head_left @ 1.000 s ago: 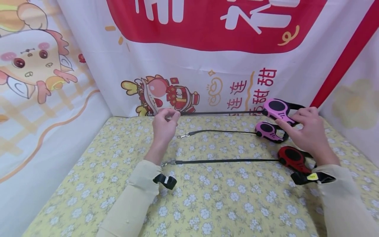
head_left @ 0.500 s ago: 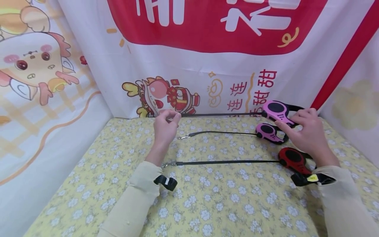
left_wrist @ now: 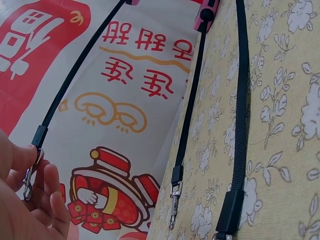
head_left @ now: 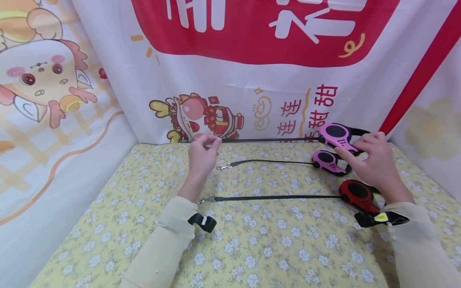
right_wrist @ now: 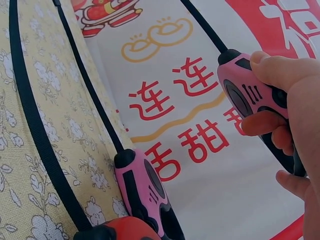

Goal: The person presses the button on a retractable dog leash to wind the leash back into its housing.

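Across a flowered yellow cloth (head_left: 259,240) lie a red leash (head_left: 355,193) and a pink leash (head_left: 328,164); beyond, a raised second pink leash (head_left: 273,140) runs taut sideways, metal clip (left_wrist: 28,189) pointing left, pinched in a person's left hand (head_left: 203,156), case (head_left: 336,136) gripped by the right hand (head_left: 376,162), before a printed banner (head_left: 230,78)

Yellow cloth (head_left: 266,228) on table, white-and-grey flower print (head_left: 250,262); behind it, hanging white sheet (head_left: 245,80), big red panel (head_left: 248,44) with white lettering (head_left: 217,16) up top, cartoon figure (head_left: 219,120) and red characters (head_left: 326,96) lower down; left sheet (head_left: 75,176) has cartoon creature (head_left: 43,76), orange checks (head_left: 14,184), wavy line (head_left: 53,172); red stripe (head_left: 421,68) at right, then pale side sheet (head_left: 446,176), blurred flower (head_left: 433,128); light soft, even
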`<state>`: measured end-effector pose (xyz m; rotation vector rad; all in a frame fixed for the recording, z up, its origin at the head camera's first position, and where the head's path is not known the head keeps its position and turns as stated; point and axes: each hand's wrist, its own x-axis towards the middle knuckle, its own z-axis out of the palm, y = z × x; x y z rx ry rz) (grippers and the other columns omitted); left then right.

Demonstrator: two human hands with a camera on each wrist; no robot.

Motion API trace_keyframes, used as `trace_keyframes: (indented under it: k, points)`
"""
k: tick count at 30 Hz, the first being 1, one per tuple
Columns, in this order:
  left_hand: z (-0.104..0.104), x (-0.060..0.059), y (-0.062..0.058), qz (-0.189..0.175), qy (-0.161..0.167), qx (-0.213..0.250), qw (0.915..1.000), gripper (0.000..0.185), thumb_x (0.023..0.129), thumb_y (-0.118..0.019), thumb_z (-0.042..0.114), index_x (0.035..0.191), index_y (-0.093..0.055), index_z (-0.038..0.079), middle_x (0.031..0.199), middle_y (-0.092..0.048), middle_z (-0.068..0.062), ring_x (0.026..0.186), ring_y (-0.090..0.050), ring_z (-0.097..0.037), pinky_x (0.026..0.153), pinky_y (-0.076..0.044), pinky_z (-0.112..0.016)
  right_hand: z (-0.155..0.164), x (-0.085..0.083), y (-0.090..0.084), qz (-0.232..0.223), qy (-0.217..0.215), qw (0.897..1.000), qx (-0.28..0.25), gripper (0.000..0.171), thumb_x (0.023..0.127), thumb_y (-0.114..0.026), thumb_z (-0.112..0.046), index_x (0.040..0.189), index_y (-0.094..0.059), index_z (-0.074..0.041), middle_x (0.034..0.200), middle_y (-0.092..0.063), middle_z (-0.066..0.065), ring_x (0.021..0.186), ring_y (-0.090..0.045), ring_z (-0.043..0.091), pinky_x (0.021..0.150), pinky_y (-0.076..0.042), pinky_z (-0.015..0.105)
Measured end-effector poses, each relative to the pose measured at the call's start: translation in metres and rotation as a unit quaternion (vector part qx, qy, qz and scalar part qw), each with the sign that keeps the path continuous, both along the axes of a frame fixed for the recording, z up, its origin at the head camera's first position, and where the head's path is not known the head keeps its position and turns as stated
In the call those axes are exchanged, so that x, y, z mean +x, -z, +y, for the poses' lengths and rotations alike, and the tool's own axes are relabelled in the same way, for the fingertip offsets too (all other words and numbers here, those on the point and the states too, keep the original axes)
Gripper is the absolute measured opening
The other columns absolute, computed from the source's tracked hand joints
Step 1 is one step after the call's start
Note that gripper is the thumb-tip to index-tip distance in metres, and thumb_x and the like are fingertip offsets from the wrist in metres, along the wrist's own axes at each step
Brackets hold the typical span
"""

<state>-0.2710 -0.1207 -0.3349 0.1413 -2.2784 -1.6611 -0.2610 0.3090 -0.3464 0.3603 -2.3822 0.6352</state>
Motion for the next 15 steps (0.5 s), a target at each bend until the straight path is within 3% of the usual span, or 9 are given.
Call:
trace_keyframes:
  k: [15]
  points:
    - [0.0011, 0.0002, -0.0019, -0.005, 0.006, -0.004, 1.0000, 0.020, 0.106, -0.067, 0.028, 0.117, -0.073, 0.013, 0.117, -0.070, -0.003, 0.095, -0.068, -0.022, 0.080, -0.057, -0.035, -0.0023, 0.0001, -0.0010, -0.014, 0.003, 1.000, 0.001, 0.046, 0.095, -0.079, -0.032, 0.103, -0.076, 0.013, 0.100, -0.063, 0.026, 0.106, -0.042, 0.040, 0.083, -0.030, 0.051]
